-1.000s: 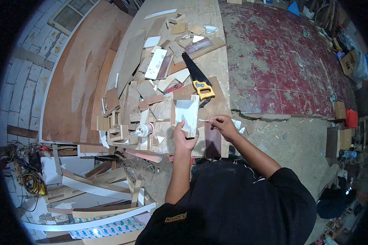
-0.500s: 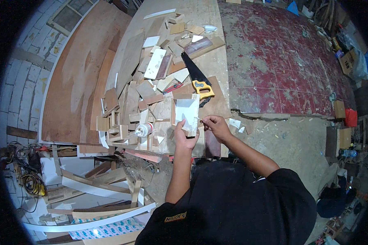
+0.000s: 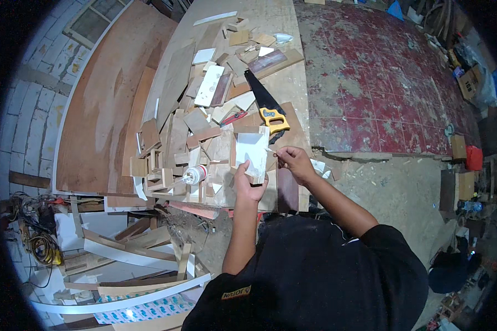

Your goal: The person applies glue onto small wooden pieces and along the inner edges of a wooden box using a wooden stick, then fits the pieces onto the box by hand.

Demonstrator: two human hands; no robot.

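My left hand [image 3: 252,187] grips the near end of a small open wooden box [image 3: 263,140], thumb inside and fingers around the outside. White lines the inside of the box, and a whitish coating shows along its right wall. In my right hand [image 3: 294,164], thumb and fingers pinch a thin stick [image 3: 273,151]. Its pale tip is at the right wall; whether it touches is too small to tell. Left of the box stands a white tub [image 3: 195,175] with red on its side. Beyond the box lies a handsaw [image 3: 271,113] with a yellow handle.
Wood offcuts [image 3: 210,85] cover much of the plywood bench [image 3: 284,60]. A red cutter-like tool [image 3: 233,118] lies among them. Several small wooden frames [image 3: 152,160] sit at the bench's left edge. A large brown board [image 3: 102,110] leans on the left.
My right hand has shifted slightly, and the stick's tip has moved farther up along the box's right wall. My left hand and the box stay nearly in place.
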